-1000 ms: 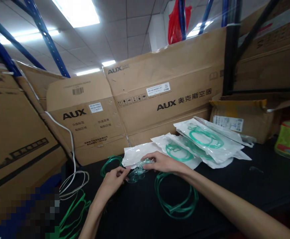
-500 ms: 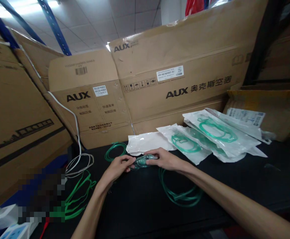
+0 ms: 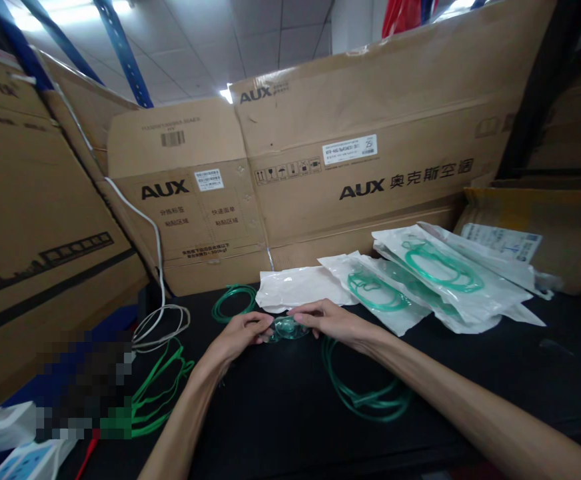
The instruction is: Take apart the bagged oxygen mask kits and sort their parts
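Observation:
Between my two hands is a clear green-tinted plastic mask (image 3: 286, 327), which looks like an oxygen mask. My left hand (image 3: 246, 328) pinches its left edge between thumb and fingers. On the other side, the closed fingers of my right hand (image 3: 323, 317) grip its upper right edge. A coil of green tubing (image 3: 370, 404) lies on the black table below my right forearm. Another green tube coil (image 3: 233, 303) rests behind my left hand. Just beyond the mask lies a flat white pouch (image 3: 303, 287).
Several clear-fronted white packets (image 3: 438, 267) with green tubing are piled at the right. Cardboard boxes (image 3: 310, 220) stand along the back and left. Green straps (image 3: 158, 393), a white cable (image 3: 163, 333) and a power strip (image 3: 30, 460) lie at the left.
My right hand has shifted its grip from the mask's right end to its upper edge. The mask is turned and its rounded face now shows. The camera view has moved slightly.

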Action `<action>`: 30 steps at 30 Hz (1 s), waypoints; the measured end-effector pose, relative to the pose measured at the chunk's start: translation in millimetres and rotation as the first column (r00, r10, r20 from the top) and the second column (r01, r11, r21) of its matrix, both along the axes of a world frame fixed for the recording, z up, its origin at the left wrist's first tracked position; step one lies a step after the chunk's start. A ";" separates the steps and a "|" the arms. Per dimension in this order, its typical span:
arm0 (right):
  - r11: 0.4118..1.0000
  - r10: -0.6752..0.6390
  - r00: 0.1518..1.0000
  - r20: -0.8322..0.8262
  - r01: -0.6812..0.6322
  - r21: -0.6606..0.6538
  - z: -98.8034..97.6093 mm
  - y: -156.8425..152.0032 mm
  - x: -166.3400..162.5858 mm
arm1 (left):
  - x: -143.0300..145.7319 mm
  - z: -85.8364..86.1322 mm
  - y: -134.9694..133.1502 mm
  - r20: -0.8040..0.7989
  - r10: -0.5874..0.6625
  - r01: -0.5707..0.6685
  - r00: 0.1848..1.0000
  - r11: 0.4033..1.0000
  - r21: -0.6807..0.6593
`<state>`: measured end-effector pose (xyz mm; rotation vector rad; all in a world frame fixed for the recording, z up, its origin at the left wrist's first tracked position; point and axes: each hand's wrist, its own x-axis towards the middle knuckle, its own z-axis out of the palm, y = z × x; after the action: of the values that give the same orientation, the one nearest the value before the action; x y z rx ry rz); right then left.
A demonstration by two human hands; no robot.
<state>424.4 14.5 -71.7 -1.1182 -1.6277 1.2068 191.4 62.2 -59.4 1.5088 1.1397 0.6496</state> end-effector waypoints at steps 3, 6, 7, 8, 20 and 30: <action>0.999 -0.016 0.999 -0.045 0.015 -0.036 2.4 -1.0 -2.6 | -0.1 -0.6 0.1 0.016 -0.023 0.024 1.000 0.999 -0.031; 0.999 -0.020 0.998 -0.059 0.017 -0.047 3.1 -0.6 -3.9 | -0.6 -1.9 1.5 0.023 -0.043 0.044 0.999 0.998 -0.048; 0.999 -0.019 0.998 -0.055 0.017 -0.049 2.8 0.0 -3.9 | -0.8 -2.4 2.2 0.022 -0.047 0.048 0.999 0.998 -0.051; 0.999 -0.018 0.999 -0.050 0.016 -0.052 2.3 0.7 -3.7 | -1.0 -2.9 2.9 0.020 -0.050 0.051 0.999 0.997 -0.052; 0.977 0.035 0.995 -0.093 -0.053 -0.207 17.3 10.7 -6.1 | 2.0 -0.2 2.9 -0.075 0.019 -0.016 0.997 0.999 0.033; 0.969 0.012 0.988 -0.154 -0.050 -0.243 19.3 2.2 -5.2 | 1.1 4.4 -5.3 -0.056 0.005 -0.010 0.998 0.996 -0.088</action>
<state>419.3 16.7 -52.4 -1.1239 -1.4124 1.5088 192.5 56.9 -54.9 1.4556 1.2017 0.5585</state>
